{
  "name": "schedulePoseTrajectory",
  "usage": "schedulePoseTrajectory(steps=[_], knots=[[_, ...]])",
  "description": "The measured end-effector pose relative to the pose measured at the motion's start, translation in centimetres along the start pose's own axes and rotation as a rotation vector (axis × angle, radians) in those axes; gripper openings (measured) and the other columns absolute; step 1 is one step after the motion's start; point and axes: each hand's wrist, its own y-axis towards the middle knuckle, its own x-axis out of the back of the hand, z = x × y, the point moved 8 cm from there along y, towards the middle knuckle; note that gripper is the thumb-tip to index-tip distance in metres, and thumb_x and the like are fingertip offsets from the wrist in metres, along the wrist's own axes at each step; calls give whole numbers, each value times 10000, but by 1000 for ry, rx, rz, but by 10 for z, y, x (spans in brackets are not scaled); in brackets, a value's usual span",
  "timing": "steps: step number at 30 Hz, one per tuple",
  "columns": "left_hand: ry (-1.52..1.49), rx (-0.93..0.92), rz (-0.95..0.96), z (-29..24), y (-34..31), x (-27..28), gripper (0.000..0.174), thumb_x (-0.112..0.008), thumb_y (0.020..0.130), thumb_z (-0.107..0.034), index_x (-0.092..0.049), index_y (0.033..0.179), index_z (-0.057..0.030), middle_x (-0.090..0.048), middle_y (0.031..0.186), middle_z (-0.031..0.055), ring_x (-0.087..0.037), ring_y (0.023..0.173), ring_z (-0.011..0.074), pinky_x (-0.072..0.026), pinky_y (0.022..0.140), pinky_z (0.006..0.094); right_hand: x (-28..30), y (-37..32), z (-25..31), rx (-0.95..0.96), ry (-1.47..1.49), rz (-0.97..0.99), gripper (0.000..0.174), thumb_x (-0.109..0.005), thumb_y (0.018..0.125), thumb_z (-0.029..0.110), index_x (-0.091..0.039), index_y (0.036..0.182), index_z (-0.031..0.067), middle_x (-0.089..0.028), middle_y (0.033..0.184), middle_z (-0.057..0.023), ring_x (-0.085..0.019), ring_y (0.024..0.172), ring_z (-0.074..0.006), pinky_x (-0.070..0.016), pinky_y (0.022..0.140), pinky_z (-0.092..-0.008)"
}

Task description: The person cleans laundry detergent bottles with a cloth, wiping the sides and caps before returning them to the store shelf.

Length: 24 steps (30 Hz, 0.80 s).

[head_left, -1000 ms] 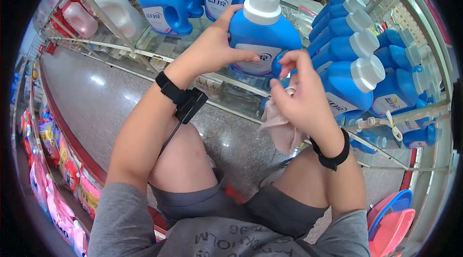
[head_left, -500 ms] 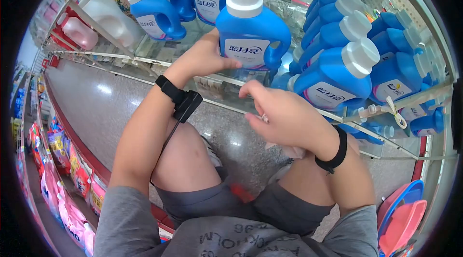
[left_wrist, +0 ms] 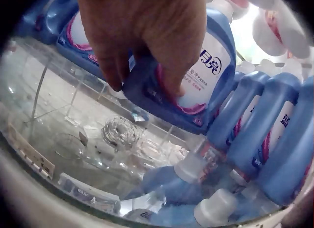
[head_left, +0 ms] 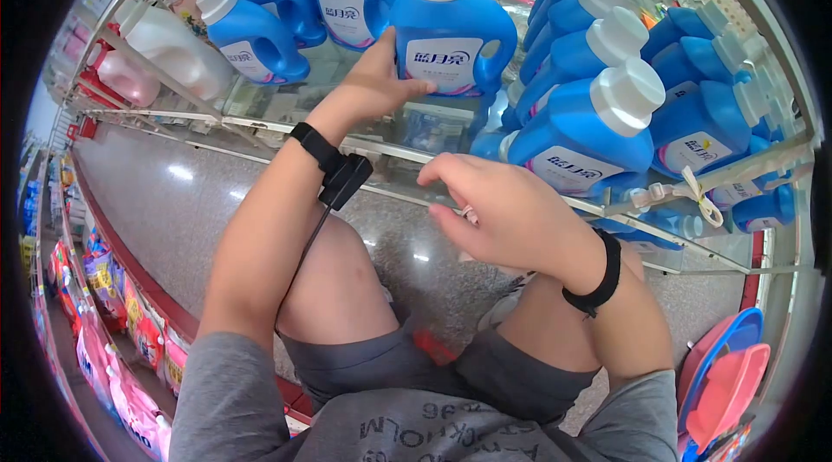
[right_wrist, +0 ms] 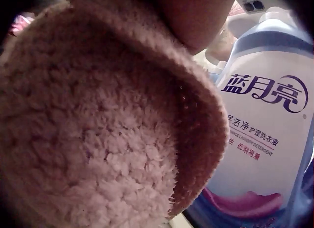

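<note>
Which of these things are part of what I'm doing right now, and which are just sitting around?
In hand:
- bottle, gripped by the left hand on the glass shelf
- cloth, bunched in the right hand

Lying about:
- blue bottles alongside
- white jug
- pink jug
- basins
- pouches on the low shelf

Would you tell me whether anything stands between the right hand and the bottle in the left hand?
Nothing visible does. The right hand, gripping a cloth, sits before the shelf, with open air up to the bottle that the left hand holds.
</note>
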Motion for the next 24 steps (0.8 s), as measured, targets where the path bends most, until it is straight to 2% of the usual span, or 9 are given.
schedulePoseTrajectory(steps=[4,7,13,16,18,20,22,23,24], knots=[[-36,-57,-38,5,16,-8,775,-847,827,-109,-384,1428,53,-618,1327,230,-599,1260,306,-475,1072,400,5,-4,0,31,6,-53,216,-666,896,123,-585,1089,72,-677,962,-157,-676,812,-388,-530,667,-472],[-66,-125,-84,5,26,-9,713,-863,835,-156,-442,1385,10,-636,1320,201,-584,1273,287,-473,1074,412,8,-7,0,20,10,-71,209,-676,891,124,-592,1076,75,-673,957,-148,-673,793,-378,-530,651,-454],[-65,-118,-159,6,40,-19,722,-808,886,-134,-388,1458,-3,-580,1396,212,-542,1331,305,-431,1117,424,14,-14,1,56,-29,-160,181,-675,895,132,-603,1052,77,-673,941,-132,-674,754,-362,-531,644,-446],[-117,-119,-179,10,45,-23,719,-782,904,-117,-371,1483,-3,-560,1422,216,-542,1330,320,-423,1123,424,19,-17,-1,-17,-43,-204,198,-690,876,101,-624,1061,76,-645,958,-143,-670,791,-354,-530,662,-433],[-42,-174,-252,6,46,-21,718,-775,902,-104,-373,1488,-4,-565,1417,233,-547,1329,340,-429,1116,424,50,-31,12,101,-167,-644,250,-704,850,55,-643,1093,70,-598,986,-168,-652,870,-366,-530,704,-436],[-16,-157,-252,7,47,-21,718,-770,904,-110,-373,1490,4,-565,1412,248,-546,1330,358,-430,1115,427,65,-41,20,158,-264,-717,319,-727,811,15,-643,1118,43,-561,997,-163,-609,857,-337,-506,681,-404],[9,-136,-256,7,48,-23,718,-766,906,-117,-372,1492,13,-565,1407,262,-545,1332,376,-432,1114,430,88,-59,14,-7,-309,-906,336,-746,790,11,-632,1106,26,-562,998,-142,-558,802,-275,-465,637,-359],[40,-122,-291,7,47,-23,687,-761,900,-121,-390,1458,28,-560,1394,275,-544,1314,407,-441,1102,440,91,-67,-5,-66,-161,-951,427,-751,799,-8,-576,1188,12,-546,1062,-113,-483,705,-168,-392,593,-279],[71,-108,-327,11,47,-23,657,-757,894,-126,-408,1424,44,-555,1382,288,-542,1297,438,-450,1090,449,93,-70,-4,-63,-163,-944,427,-751,799,-8,-576,1188,12,-546,1062,-113,-483,705,-168,-392,593,-279]])
